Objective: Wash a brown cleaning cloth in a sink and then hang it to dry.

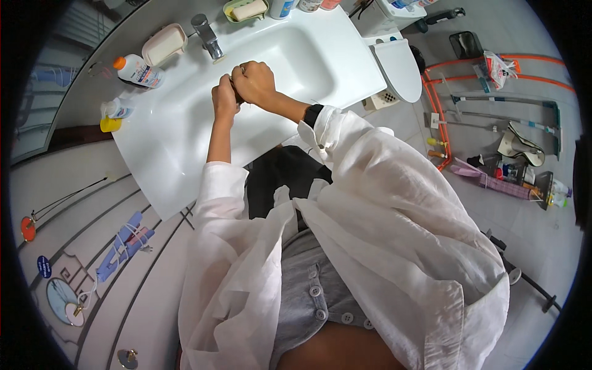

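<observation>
Over the white washbasin (179, 132), my left hand (224, 98) and my right hand (254, 82) are pressed together, both with curled fingers. A small dark thing (239, 98) shows between them, mostly hidden by the fingers; its kind cannot be made out. The chrome faucet (207, 37) stands just beyond my hands, its spout close to them. A black band (313, 115) circles my right wrist below the white sleeve.
On the basin's rim are a soap dish (165, 44), a white bottle with an orange cap (139, 71), a yellow-capped bottle (117, 113) and a green soap dish (246, 10). The toilet (398, 71) stands to the right. A lilac hair straightener (123, 246) hangs at left.
</observation>
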Tool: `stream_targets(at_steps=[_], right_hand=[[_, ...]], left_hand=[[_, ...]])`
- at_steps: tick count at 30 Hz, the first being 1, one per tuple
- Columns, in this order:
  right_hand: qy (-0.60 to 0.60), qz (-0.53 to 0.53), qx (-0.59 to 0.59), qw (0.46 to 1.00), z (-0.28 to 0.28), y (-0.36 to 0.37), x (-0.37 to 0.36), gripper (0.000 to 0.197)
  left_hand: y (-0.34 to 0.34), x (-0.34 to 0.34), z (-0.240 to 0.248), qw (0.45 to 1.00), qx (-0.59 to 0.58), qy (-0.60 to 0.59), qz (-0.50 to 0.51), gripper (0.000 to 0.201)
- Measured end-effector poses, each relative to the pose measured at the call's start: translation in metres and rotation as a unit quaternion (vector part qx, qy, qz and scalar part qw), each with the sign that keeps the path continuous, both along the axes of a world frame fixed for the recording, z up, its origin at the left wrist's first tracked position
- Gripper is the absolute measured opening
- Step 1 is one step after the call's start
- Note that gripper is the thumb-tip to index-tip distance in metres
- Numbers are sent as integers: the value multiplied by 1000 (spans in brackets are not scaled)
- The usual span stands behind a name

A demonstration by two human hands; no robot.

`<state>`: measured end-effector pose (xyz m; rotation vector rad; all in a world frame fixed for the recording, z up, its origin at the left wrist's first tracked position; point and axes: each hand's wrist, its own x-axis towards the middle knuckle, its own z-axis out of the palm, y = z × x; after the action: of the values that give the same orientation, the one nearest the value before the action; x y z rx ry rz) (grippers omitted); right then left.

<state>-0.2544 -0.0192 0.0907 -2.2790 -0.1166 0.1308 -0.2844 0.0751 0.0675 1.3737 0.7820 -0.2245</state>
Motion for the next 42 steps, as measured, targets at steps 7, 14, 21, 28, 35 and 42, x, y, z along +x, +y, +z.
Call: stream_targets(at_steps=[7, 14, 21, 28, 35, 42], right_hand=[[-196, 194, -26, 961, -7, 6, 11, 32], [-155, 210, -41, 964, -28, -4, 5, 33], [72, -27, 106, 991, -38, -60, -39, 40], [59, -277, 238, 929, -25, -155, -76, 39], [-9, -430, 362, 827, -4, -289, -145, 36], [20, -505, 396, 767, 35, -399, -240, 38]], left_hand=[[3, -10, -7, 964, -244, -93, 59, 26], [13, -12, -24, 975, -212, -7, -65, 28], [-23, -13, -41, 980, 66, -51, -182, 44], [-137, -30, -25, 971, -97, -97, -197, 34], [-258, -63, 20, 897, -219, -128, -363, 37], [-383, -108, 33, 827, -207, -108, -511, 40]])
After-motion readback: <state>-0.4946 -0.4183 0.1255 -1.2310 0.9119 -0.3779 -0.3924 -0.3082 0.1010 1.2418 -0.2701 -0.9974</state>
